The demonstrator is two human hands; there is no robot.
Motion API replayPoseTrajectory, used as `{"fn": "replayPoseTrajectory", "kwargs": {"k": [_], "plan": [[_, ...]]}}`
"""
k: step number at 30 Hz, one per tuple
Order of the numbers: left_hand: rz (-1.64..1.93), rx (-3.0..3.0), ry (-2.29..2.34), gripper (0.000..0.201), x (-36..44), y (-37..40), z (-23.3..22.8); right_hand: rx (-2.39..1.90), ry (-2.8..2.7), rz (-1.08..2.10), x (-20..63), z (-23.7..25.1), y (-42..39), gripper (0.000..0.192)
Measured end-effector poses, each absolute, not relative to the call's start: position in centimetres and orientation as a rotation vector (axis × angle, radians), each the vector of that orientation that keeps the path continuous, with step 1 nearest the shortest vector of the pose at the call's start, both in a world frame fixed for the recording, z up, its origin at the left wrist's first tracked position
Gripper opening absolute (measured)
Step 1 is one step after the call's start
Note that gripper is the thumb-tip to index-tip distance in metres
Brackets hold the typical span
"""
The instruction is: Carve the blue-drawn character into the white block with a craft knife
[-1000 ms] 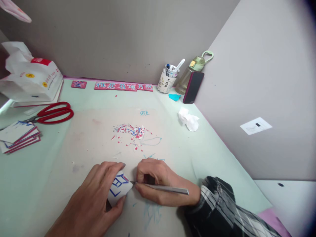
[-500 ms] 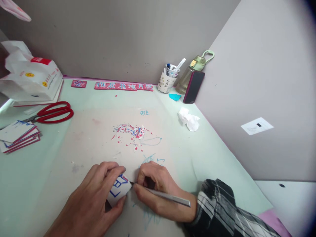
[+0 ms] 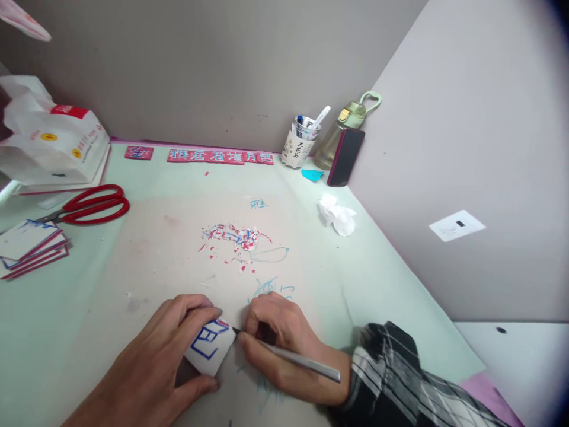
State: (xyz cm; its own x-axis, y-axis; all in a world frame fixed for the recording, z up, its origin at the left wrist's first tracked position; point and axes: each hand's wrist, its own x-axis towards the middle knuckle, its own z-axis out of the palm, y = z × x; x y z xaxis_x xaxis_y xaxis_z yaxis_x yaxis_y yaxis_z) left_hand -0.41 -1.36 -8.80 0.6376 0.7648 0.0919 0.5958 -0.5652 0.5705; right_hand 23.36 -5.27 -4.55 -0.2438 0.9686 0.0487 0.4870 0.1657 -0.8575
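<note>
My left hand [image 3: 155, 356] presses a small white paper card [image 3: 208, 349] with a blue outlined character against the worn mat, thumb and forefinger at its edges. My right hand [image 3: 284, 341] grips a thin silver craft knife [image 3: 297, 360], held like a pen. Its dark tip touches the card's upper right corner, where a red edge shows. A checked sleeve covers my right forearm.
A heap of red, white and blue paper scraps [image 3: 233, 237] lies beyond the hands. Red scissors [image 3: 89, 204] and a stack of cards [image 3: 29, 246] sit at left, a white bag [image 3: 53, 148] behind. Pen cup [image 3: 297, 144], bottle [image 3: 331, 139], phone [image 3: 345, 157] and crumpled tissue [image 3: 338, 214] stand at back right.
My left hand has turned the card flatter and slid back, so more of the blue character shows. The knife tip stays at the card's corner.
</note>
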Motion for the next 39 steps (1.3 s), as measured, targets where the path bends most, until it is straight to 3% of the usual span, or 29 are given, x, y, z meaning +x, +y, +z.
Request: {"fn": "replayPoseTrajectory", "kwargs": {"k": [6,13,18,24,31,33,37,39], "plan": [[0.439,2.364,1.098,0.057,0.4,-1.9,-8.7,-1.437,-1.753,0.984,22.9,-4.3,-5.7,0.018],[0.389,2.399,1.163,0.031,1.8,-2.7,-8.5,-1.454,-1.703,0.989,22.6,-4.1,-5.8,0.019],[0.345,2.313,1.028,0.061,0.3,-2.0,-8.2,-1.47,-1.684,1.02,22.6,-4.0,-5.7,0.02],[0.326,2.343,1.058,0.051,-0.1,-2.4,-9.0,-1.482,-1.667,1.029,22.6,-3.7,-5.6,0.021],[0.561,2.608,1.093,0.085,0.7,-3.1,-10.3,-1.481,-1.669,1.018,22.5,-4.0,-5.6,0.021],[0.565,2.585,1.077,0.078,0.5,-2.8,-10.1,-1.487,-1.673,1.015,22.5,-4.0,-5.6,0.02],[0.585,2.423,1.039,0.036,0.4,-1.9,-9.0,-1.497,-1.682,1.004,22.5,-4.0,-5.6,0.021],[0.592,2.399,0.989,0.027,0.5,-1.5,-8.4,-1.482,-1.701,1.002,22.5,-4.0,-5.6,0.022]]}}
